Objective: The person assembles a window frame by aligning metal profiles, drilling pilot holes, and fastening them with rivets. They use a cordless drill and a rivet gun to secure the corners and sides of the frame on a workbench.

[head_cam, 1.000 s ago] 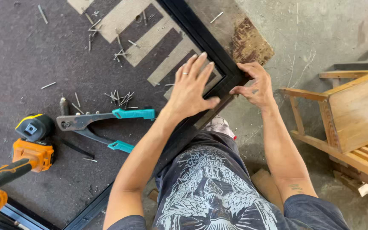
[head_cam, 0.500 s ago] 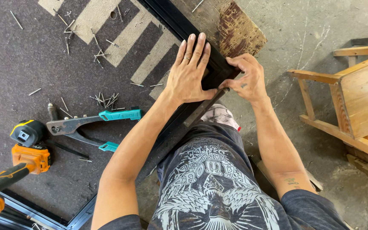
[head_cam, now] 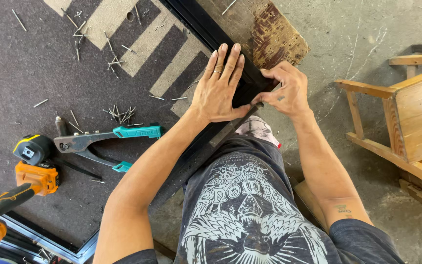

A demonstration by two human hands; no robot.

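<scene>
Inspector: Pressing flat on the black frame (head_cam: 206,29) is the left hand (head_cam: 221,88), fingers straight and held together, palm down, gripping nothing.

Clerk: And the right hand (head_cam: 284,90)?

Inspector: It is lying just beside the left, fingers curled and pinching the frame's edge where a thin dark strip (head_cam: 240,122) is running down toward the person's lap. Whether it is clamping the strip or the frame alone, I cannot tell. The thumbs of the two hands are nearly meeting.

Clerk: Where is the frame lying?

Inspector: It is running diagonally under both hands, along the edge of a dark mat (head_cam: 20,68) with pale stripes. Beyond the right hand a worn wooden board (head_cam: 274,29) is resting on the concrete floor (head_cam: 357,29).

Clerk: Other items?

Inspector: Well to the left of the left hand, a hand riveter with teal grips (head_cam: 106,139) is lying on the mat, spent rivet pins (head_cam: 120,115) scattered near it. Farther left a tape measure (head_cam: 32,148) and an orange drill (head_cam: 10,195) are sitting. To the right of the right hand, a wooden chair (head_cam: 416,122) is standing apart.
</scene>
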